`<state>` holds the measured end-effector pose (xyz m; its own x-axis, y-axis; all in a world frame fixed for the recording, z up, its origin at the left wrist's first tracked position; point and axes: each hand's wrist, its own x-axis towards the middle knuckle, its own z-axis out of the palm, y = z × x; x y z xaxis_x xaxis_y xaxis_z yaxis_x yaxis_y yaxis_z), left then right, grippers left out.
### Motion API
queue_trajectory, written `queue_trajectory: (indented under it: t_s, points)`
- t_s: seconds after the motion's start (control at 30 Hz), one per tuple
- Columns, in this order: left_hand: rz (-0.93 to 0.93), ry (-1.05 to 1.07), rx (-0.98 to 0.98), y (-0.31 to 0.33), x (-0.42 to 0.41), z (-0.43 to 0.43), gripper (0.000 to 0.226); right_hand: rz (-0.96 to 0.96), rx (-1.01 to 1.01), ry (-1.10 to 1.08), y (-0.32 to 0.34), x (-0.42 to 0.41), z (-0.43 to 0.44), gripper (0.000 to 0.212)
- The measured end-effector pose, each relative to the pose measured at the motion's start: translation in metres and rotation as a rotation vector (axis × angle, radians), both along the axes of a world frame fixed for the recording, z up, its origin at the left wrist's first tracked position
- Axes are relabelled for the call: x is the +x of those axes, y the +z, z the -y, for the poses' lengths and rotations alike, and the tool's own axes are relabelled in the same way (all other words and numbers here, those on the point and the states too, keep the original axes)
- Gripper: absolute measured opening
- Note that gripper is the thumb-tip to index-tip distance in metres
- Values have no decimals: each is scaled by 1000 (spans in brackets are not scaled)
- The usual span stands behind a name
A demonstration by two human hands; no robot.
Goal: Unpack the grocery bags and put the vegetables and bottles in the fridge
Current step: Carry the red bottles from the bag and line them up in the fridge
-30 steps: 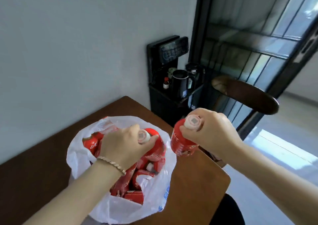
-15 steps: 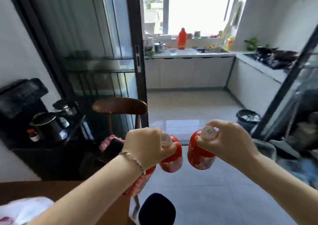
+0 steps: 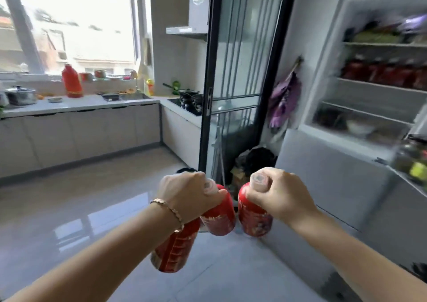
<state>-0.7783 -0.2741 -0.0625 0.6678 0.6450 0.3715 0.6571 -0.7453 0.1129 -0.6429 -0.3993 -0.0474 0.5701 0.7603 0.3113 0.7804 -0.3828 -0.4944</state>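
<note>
The open fridge (image 3: 323,176) stands at my right. Above the floor (image 3: 80,209), my left hand (image 3: 187,197) has its grip curled round a lower bottle (image 3: 175,248) and an upper bottle (image 3: 218,213); my right hand (image 3: 279,197) pinches a third bottle (image 3: 254,216) at its cap.

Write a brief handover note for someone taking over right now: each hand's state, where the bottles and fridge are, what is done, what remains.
Left hand grips two red bottles by their necks: upper bottle and lower bottle.
Right hand grips a third bottle by its cap.
Fridge stands open at right, shelved bottles on its middle shelf.
Done: three bottles in hand.
Left: shelve them; grocery bags are out of view.
</note>
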Motion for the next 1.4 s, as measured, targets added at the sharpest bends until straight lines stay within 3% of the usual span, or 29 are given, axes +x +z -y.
queue_trajectory:
  t_s: [0.4,0.67,1.07,1.23,1.4]
  points:
    - [20,-451,37,40,327,-85,50,17,111,-410,27,267,-48,20]
    - [62,-711,155,106,538,-133,49,81,222,-605,82,432,-80,30]
    - [302,-832,316,198,821,-138,51,325,471,-776,151,703,-100,13]
    - [464,-805,364,244,923,-139,51,451,544,-872,191,817,-103,28]
    - [518,-854,441,262,998,-136,51,377,478,-954,211,902,-105,35]
